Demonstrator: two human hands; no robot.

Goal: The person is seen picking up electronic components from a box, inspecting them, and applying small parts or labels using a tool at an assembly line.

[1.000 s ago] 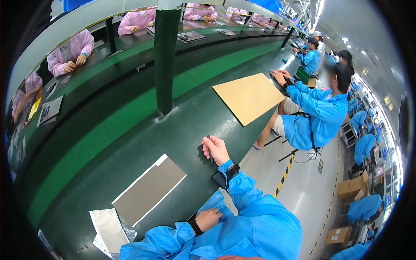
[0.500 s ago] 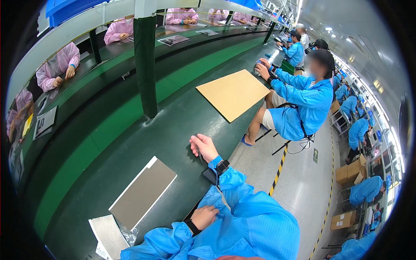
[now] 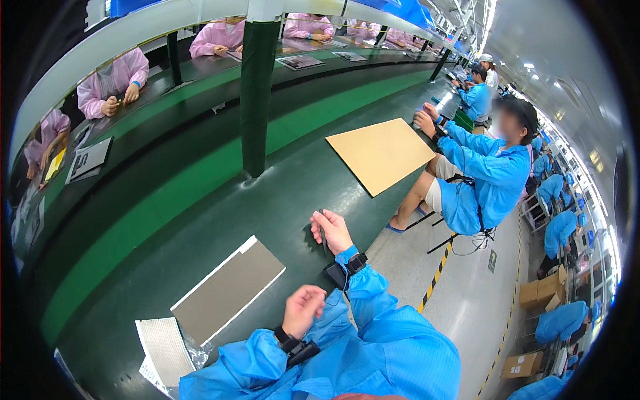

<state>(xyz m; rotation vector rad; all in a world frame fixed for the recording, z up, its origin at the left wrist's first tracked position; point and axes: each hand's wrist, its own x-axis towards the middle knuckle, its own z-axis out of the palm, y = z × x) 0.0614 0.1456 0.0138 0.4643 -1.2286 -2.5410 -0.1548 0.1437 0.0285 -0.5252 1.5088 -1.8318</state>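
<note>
Above the near edge of the dark green table, my right hand is closed around a dark, slim tool, which looks like tweezers or a pen. My left hand hovers over my lap with its fingers loosely bent and a gap to the thumb; nothing plain shows in it. To the left of both hands lies a grey-brown sheet of small parts with white edges. Beside it, nearer me, a pale ribbed sheet overlaps a crumpled clear plastic bag. Neither hand touches these sheets.
A tan board lies farther along the table, before a seated co-worker in blue. A green-wrapped post rises behind the tabletop. Across a lower green ledge, people in pink sit at another bench.
My left hand has lifted off my lap, its fingers now bent. The view has shifted, so the table and co-worker appear farther right and lower. My right hand keeps the dark tool.
</note>
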